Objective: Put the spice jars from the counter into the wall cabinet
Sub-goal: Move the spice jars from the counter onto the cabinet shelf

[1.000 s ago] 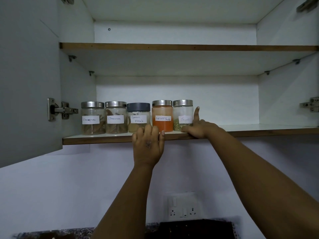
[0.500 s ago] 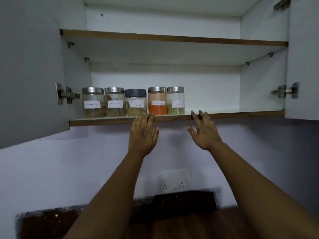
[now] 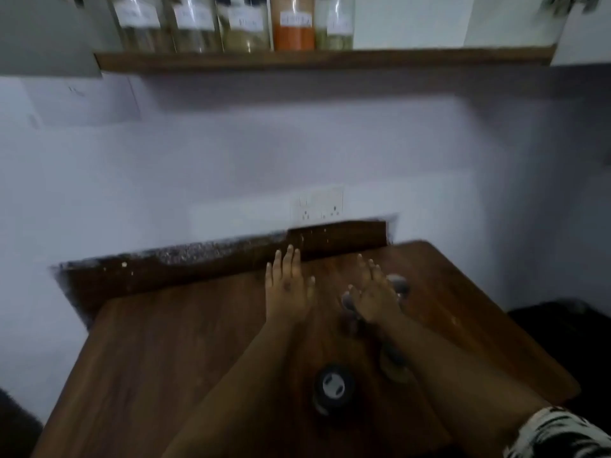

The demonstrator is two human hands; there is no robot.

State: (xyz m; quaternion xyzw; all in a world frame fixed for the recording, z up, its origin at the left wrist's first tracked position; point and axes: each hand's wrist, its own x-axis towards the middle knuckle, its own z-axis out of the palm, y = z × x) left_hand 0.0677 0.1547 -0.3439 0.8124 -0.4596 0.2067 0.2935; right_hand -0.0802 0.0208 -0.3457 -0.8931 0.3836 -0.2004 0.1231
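Pale wall fills the middle of the frame, with a twin socket plate (image 3: 319, 206) just above the back edge of a brown wooden counter (image 3: 172, 342) that occupies the lower half. Along the top edge, the lower shelf (image 3: 324, 59) of the wall cabinet carries five spice jars in a touching row; the orange-filled jar (image 3: 293, 26) stands fourth from the left. The whole view is motion-blurred.

Left hand (image 3: 288, 285), at centre frame, is flat and open, fingers extended, holding nothing. Right hand (image 3: 375, 297), just to its right, is also open with fingers spread, poised above two blurred grey-lidded jars (image 3: 398, 284) on the counter; whether it touches them cannot be told. Another jar (image 3: 391, 361) sits partly hidden beside the right forearm, and a dark round-lidded jar (image 3: 334, 388) stands between the two forearms near the bottom centre.

Judgement: several jars remain to be shelved, and the next step is probably a grasp of the jars under the right hand. Risks: a forearm sweeping low could topple the dark jar or the hidden one; a hurried grasp on smooth glass may slip; lifting a jar to the shelf could knock the existing row.
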